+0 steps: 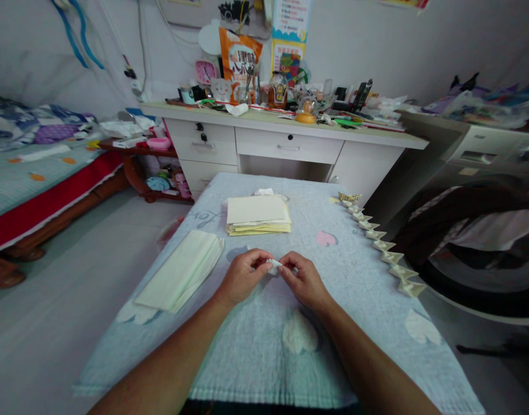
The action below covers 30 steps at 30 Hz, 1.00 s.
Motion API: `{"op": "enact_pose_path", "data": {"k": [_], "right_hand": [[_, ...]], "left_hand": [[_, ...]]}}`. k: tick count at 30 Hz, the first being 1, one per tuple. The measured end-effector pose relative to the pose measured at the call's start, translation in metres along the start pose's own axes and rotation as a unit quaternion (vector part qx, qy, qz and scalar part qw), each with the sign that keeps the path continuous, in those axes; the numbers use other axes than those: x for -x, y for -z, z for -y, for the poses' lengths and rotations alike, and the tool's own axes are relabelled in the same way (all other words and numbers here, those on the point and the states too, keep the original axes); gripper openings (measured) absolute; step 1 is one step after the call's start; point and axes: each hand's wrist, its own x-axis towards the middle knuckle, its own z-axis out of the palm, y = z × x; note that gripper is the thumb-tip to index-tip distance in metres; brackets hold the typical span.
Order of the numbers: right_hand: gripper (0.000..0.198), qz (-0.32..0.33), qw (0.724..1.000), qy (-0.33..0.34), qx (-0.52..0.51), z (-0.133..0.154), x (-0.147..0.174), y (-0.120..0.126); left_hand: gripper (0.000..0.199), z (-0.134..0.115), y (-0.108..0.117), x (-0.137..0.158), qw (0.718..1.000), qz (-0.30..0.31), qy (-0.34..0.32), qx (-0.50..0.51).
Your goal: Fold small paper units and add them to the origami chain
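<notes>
Between my two hands is a small folded piece of white paper (274, 266), pinched from both sides just above the cloth. My left hand (246, 275) grips its left end with thumb and forefinger. At the other end, my right hand (302, 278) does the same. Beyond them lies a stack of cream and yellow paper sheets (258, 212). A pile of long pale green paper (181, 270) rests left of my left hand. Along the right side of the table runs a zigzag row of folded paper pieces (385, 246), with a patterned piece at its far end.
A blue patterned cloth (355, 351) covers the table. Behind it stands a white desk (286, 135) crowded with jars, a snack bag and a pink clock. A washing machine (484, 167) is close on the right; a bed (44, 173) is on the left.
</notes>
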Motion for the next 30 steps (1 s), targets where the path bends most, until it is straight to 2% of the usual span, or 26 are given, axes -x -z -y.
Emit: {"op": "enact_pose_path", "data": {"k": [12, 17, 22, 30], "right_hand": [[0.022, 0.004, 0.996, -0.037, -0.085, 0.0031, -0.0014, 0.0004], [0.024, 0.023, 0.987, -0.076, -0.141, 0.0038, -0.0011, -0.0031], [0.025, 0.015, 0.988, -0.082, -0.133, 0.0028, -0.0015, -0.0064], [0.024, 0.033, 0.99, -0.067, -0.117, 0.0026, -0.0004, -0.0001]], "left_hand": [[0.016, 0.0006, -0.0008, 0.0009, 0.999, -0.015, -0.024, -0.031], [0.019, 0.0039, -0.0009, 0.0004, 1.0, -0.023, 0.005, 0.004], [0.016, 0.006, -0.0035, -0.0004, 0.998, 0.006, 0.012, 0.053], [0.015, 0.0056, -0.0015, 0.0002, 0.998, 0.06, 0.032, 0.015]]}}
